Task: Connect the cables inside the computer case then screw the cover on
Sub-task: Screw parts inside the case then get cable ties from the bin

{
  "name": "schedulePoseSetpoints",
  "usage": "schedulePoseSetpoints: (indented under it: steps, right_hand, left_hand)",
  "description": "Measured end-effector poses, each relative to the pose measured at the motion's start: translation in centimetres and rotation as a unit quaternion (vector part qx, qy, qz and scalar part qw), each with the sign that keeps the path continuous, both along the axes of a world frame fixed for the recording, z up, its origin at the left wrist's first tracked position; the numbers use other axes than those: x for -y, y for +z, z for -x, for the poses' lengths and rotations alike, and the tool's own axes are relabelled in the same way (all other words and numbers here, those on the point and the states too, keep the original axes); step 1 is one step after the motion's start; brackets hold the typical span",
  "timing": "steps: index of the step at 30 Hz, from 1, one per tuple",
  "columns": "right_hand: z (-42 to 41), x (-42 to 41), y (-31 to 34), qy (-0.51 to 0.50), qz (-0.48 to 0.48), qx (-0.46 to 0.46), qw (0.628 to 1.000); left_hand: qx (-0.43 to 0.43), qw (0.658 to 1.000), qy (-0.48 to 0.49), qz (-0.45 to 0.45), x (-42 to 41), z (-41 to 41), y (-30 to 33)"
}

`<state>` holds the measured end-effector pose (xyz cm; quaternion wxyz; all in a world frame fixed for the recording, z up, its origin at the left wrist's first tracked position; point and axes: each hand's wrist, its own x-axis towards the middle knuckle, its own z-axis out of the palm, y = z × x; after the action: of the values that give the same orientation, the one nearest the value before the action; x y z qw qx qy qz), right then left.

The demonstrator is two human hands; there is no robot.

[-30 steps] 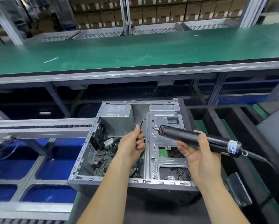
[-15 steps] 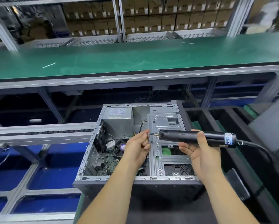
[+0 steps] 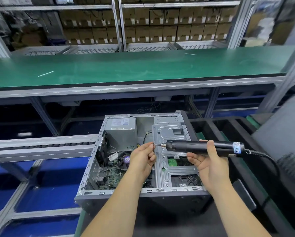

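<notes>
An open grey computer case (image 3: 143, 191) lies on its side in front of me, with its motherboard (image 3: 115, 175), power supply (image 3: 122, 134) and metal drive cage (image 3: 170, 134) exposed. My right hand (image 3: 209, 165) grips a black electric screwdriver (image 3: 199, 147) held level above the case, bit pointing left. My left hand (image 3: 142, 158) pinches something small, apparently a screw, at the bit's tip (image 3: 154, 144). The screw itself is too small to make out.
A long green conveyor bench (image 3: 143, 65) runs across behind the case. A roller rail (image 3: 40, 146) and blue bins (image 3: 46, 185) lie to the left. A black foam tray (image 3: 228, 130) and a grey panel (image 3: 283, 134) stand to the right. The screwdriver's cable (image 3: 269, 161) trails right.
The screwdriver has levelled out from a tilt and its bit now meets my left fingertips. My left hand rose slightly from the case interior toward the bit.
</notes>
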<state>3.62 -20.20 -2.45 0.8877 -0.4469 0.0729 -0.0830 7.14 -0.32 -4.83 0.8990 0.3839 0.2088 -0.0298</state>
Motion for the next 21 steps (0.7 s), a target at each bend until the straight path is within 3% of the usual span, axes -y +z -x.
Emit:
schedulePoseSetpoints:
  steps: [7, 13, 21]
  right_hand:
    - [-0.22, 0.09, -0.31, -0.003, 0.0, 0.0, 1.0]
    - [-0.28, 0.25, -0.39, -0.01, -0.007, -0.004, 1.0]
    - [-0.28, 0.3, -0.62, -0.009, -0.003, -0.001, 1.0]
  left_hand:
    - [0.006, 0.999, 0.005, -0.034, 0.22, 0.13, 0.17]
    - [0.039, 0.987, 0.012, -0.157, 0.84, 0.4, 0.37]
    - [0.073, 0.967, 0.002, -0.243, 0.93, 0.66, 0.32]
